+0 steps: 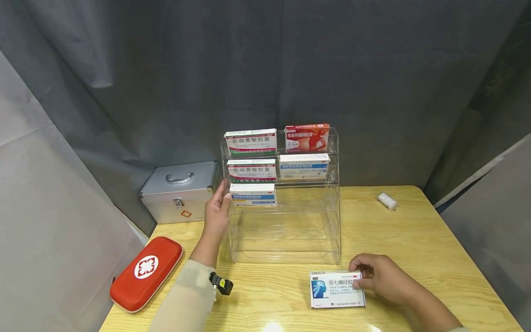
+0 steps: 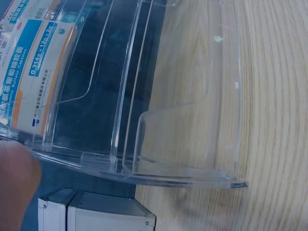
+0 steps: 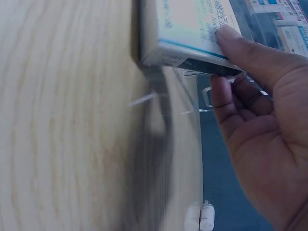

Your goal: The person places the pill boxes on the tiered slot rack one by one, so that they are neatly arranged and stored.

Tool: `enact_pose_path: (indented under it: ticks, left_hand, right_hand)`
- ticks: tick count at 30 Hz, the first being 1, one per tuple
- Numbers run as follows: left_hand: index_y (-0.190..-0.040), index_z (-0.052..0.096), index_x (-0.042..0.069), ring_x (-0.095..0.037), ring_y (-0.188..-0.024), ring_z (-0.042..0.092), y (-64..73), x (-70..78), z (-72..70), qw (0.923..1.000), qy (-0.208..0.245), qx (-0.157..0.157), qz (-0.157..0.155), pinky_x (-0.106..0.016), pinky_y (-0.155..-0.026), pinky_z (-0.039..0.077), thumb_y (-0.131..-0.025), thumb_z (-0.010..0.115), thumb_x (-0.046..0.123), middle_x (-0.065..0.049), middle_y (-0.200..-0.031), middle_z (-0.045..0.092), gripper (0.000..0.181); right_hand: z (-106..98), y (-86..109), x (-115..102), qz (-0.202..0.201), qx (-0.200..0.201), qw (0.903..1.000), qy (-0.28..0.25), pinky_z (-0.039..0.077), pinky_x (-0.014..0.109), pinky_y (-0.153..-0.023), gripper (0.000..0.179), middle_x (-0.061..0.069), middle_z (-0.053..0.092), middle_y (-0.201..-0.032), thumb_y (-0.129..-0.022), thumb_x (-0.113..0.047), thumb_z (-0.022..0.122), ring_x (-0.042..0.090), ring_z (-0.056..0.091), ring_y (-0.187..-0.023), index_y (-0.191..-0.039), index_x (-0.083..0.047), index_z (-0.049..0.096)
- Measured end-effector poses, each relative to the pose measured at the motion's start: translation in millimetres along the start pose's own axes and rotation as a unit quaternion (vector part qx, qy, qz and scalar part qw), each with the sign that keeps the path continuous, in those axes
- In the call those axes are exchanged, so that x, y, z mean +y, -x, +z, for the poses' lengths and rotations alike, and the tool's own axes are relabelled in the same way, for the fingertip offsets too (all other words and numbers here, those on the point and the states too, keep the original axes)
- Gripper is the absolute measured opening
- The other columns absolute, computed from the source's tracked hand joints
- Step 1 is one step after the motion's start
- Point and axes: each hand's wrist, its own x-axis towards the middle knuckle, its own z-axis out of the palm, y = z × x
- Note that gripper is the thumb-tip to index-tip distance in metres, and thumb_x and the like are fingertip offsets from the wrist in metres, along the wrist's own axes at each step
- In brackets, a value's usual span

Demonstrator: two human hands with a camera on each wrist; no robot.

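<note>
A white and blue medicine box [image 1: 338, 295] with a blue head picture is pinched at its right end by my right hand [image 1: 383, 279]. The right wrist view shows my thumb on the printed face of this medicine box [image 3: 192, 29] and the fingers beneath its end. My left hand [image 1: 217, 210] holds the left side of a clear display rack [image 1: 286, 230], its thumb beside a blue and white box [image 1: 253, 197] on the third tier. From the left wrist, the thumb [image 2: 18, 180] shows at the edge of the rack [image 2: 183, 182].
Upper tiers hold green and red striped boxes [image 1: 250, 142], a red box [image 1: 307, 138] and another blue and white box [image 1: 304, 167]. A silver case [image 1: 178, 191] and a red first-aid pouch [image 1: 146, 274] are on the left. A small white item [image 1: 387, 200] lies right.
</note>
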Motion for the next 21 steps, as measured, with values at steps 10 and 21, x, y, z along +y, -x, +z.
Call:
enact_pose_path:
  ticks: [10, 21]
  left_hand:
    - [-0.170, 0.039, 0.020, -0.023, -0.165, 0.033, 0.6, 0.6, 0.4, 0.9998, -0.017, 0.003, -0.001, -0.036, -0.136, 0.028, -0.115, 0.051, 0.011, -0.005, -0.176, 0.038, 0.056]
    - [-0.169, 0.040, 0.018, -0.024, -0.165, 0.034, 1.3, 0.3, 0.4, 0.9999, -0.009, 0.008, -0.001, -0.037, -0.136, 0.028, -0.115, 0.053, 0.009, -0.007, -0.176, 0.038, 0.057]
  right_hand:
    - [-3.6, 3.4, -3.8, -0.018, 0.029, 0.9989, -0.033, 0.063, 0.019, -0.092, 0.011, 0.002, 0.077, -0.118, -0.095, -0.025, 0.085, 0.001, 0.068, -0.108, -0.104, -0.021, 0.079]
    - [-17.3, -8.8, -28.8, -0.109, 0.080, 0.9778, -0.160, 0.064, 0.018, -0.085, 0.013, -0.002, 0.078, -0.116, -0.095, 0.000, 0.081, 0.004, 0.072, -0.102, -0.107, 0.000, 0.076]
